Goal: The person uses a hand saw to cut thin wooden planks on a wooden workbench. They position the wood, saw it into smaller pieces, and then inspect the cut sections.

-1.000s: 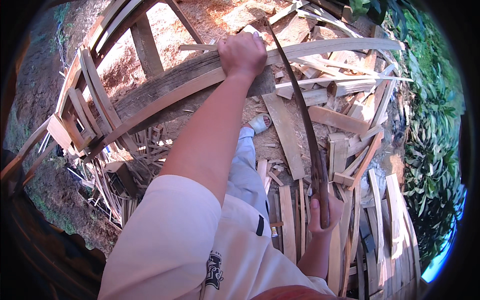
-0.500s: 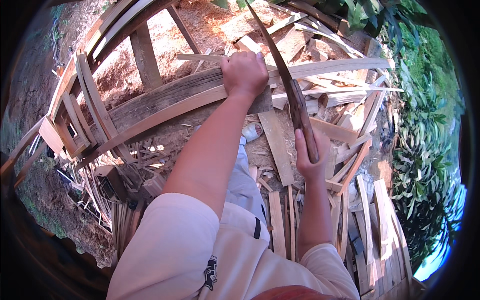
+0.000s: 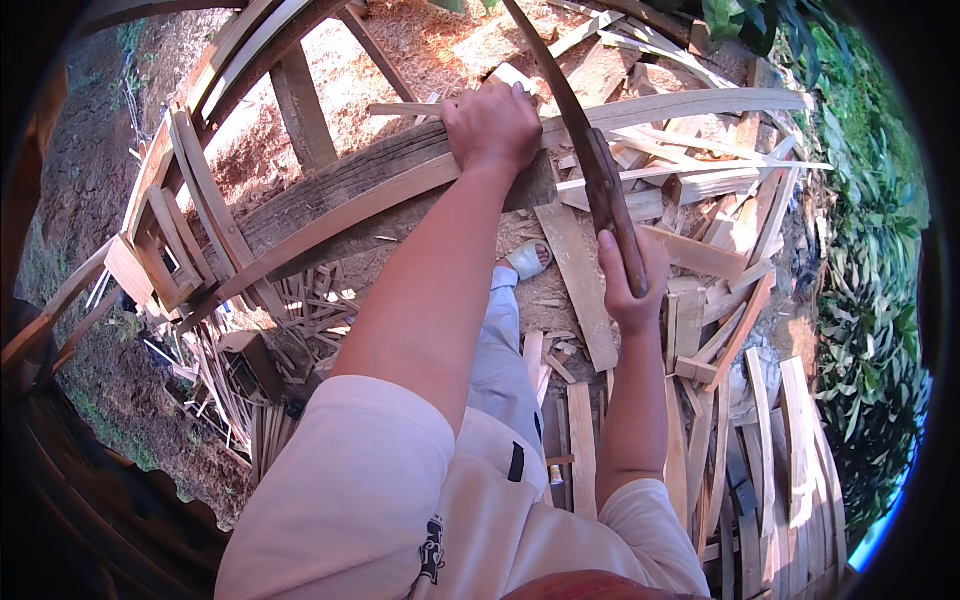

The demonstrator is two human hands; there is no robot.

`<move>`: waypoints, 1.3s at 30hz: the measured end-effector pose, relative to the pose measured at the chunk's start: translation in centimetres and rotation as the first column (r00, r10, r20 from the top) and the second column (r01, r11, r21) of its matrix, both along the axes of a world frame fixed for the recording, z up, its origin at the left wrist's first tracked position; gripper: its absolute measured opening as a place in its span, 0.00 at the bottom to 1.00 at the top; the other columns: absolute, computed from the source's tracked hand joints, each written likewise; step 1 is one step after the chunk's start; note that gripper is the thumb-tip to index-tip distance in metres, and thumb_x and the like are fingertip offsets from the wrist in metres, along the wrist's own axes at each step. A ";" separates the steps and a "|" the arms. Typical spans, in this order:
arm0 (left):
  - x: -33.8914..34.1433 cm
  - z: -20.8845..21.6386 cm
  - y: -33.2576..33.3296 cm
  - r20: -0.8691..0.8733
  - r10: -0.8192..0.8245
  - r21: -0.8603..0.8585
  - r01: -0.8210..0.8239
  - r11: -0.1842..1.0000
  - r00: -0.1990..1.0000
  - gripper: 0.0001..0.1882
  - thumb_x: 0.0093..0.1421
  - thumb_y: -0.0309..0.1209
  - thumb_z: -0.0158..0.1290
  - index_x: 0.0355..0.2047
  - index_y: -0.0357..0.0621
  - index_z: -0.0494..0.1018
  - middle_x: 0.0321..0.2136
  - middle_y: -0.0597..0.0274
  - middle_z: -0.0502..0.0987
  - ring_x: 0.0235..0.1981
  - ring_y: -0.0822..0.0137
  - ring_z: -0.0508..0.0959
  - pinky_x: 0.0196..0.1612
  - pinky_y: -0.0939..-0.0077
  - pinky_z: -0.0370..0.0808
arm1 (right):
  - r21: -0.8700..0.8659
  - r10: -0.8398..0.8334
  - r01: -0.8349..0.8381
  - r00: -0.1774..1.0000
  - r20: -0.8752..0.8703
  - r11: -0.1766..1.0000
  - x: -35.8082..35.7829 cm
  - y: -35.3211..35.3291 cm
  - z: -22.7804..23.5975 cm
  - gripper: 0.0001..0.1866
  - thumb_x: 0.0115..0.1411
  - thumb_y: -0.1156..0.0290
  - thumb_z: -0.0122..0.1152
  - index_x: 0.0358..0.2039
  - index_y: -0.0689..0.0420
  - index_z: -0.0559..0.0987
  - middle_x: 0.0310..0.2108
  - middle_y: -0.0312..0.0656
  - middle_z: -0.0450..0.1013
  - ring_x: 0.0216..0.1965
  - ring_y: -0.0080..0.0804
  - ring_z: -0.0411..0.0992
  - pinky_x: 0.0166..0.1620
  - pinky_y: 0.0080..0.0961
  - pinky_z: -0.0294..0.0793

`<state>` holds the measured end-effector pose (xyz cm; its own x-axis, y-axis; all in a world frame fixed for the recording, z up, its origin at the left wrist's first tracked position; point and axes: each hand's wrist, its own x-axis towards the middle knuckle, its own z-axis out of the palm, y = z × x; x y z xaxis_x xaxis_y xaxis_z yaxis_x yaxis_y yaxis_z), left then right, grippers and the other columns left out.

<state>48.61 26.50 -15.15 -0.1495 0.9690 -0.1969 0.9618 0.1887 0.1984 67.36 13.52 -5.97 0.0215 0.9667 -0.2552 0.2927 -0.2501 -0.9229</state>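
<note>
My left hand [image 3: 492, 130] is closed over a long pale wooden strip [image 3: 370, 207] that lies along a grey weathered plank [image 3: 320, 188]. The strip appears to pass under my fingers and run on to the right; the grip itself is partly hidden behind the back of the hand. In my right hand [image 3: 636, 272] is a machete [image 3: 606, 185] with a dark wooden handle. Its long, dark, slightly curved blade points up and away, crossing in front of the strip just right of my left hand. Whether the blade touches the wood I cannot tell.
A curved wooden frame [image 3: 195, 210] stands at the left. Offcuts and boards [image 3: 720, 190] pile up on the right, with long boards [image 3: 795, 440] nearer to me. Shavings [image 3: 430, 50] cover the far ground. My sandalled foot [image 3: 528, 260] is below the plank. Leafy plants [image 3: 865, 250] line the right.
The whole view has shifted slightly, with the wood now a little farther right and higher. Both hands keep their holds, and the machete stays at nearly the same slant.
</note>
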 end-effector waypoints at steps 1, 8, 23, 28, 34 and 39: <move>-0.1 -0.2 0.2 -0.002 0.004 0.004 -0.004 1.000 1.000 0.23 0.70 0.42 0.40 0.32 0.43 0.83 0.33 0.54 0.84 0.39 0.56 0.81 0.52 0.57 0.66 | -0.067 -0.013 0.014 1.000 0.011 0.998 1.0 -1.8 1.1 0.09 0.65 0.73 0.60 0.27 0.62 0.76 0.15 0.40 0.65 0.16 0.27 0.62 0.23 0.29 0.59; 0.1 0.4 0.3 0.030 -0.009 -0.003 0.009 1.000 0.999 0.23 0.70 0.42 0.40 0.33 0.44 0.82 0.34 0.55 0.83 0.40 0.57 0.80 0.53 0.56 0.66 | -0.225 0.017 0.037 0.973 0.232 0.974 5.7 -15.4 14.1 0.07 0.58 0.74 0.61 0.24 0.61 0.77 0.15 0.42 0.67 0.14 0.40 0.67 0.22 0.31 0.62; -0.3 0.0 0.5 0.056 -0.037 0.003 0.037 0.999 0.998 0.20 0.69 0.41 0.44 0.32 0.45 0.82 0.31 0.56 0.84 0.38 0.56 0.81 0.49 0.57 0.68 | -0.128 0.008 -0.004 0.999 0.032 0.992 -2.1 4.0 2.2 0.11 0.68 0.72 0.60 0.28 0.63 0.75 0.15 0.37 0.62 0.17 0.21 0.58 0.23 0.27 0.56; -0.3 0.2 0.4 0.051 -0.013 -0.006 0.014 1.000 0.999 0.21 0.70 0.42 0.43 0.31 0.46 0.82 0.33 0.57 0.84 0.39 0.58 0.81 0.50 0.58 0.67 | -0.111 0.022 -0.020 1.000 0.020 0.994 -1.7 3.5 0.5 0.14 0.68 0.68 0.59 0.26 0.61 0.74 0.18 0.31 0.66 0.20 0.17 0.62 0.25 0.21 0.59; 0.0 0.1 0.3 0.003 -0.015 0.009 0.015 1.000 1.000 0.22 0.70 0.42 0.42 0.31 0.45 0.82 0.33 0.55 0.84 0.39 0.58 0.81 0.50 0.58 0.67 | -0.061 -0.012 0.011 1.000 -0.025 0.998 -0.4 1.4 -1.2 0.14 0.67 0.69 0.61 0.25 0.62 0.75 0.17 0.34 0.67 0.20 0.20 0.64 0.26 0.23 0.61; 0.0 -0.4 0.3 -0.022 -0.017 0.048 0.018 0.999 1.000 0.23 0.70 0.43 0.40 0.33 0.44 0.82 0.34 0.54 0.84 0.40 0.57 0.81 0.52 0.57 0.67 | -0.091 -0.032 0.035 0.999 0.033 0.995 0.3 -1.3 2.8 0.11 0.65 0.73 0.62 0.26 0.61 0.75 0.14 0.40 0.63 0.16 0.26 0.61 0.23 0.29 0.57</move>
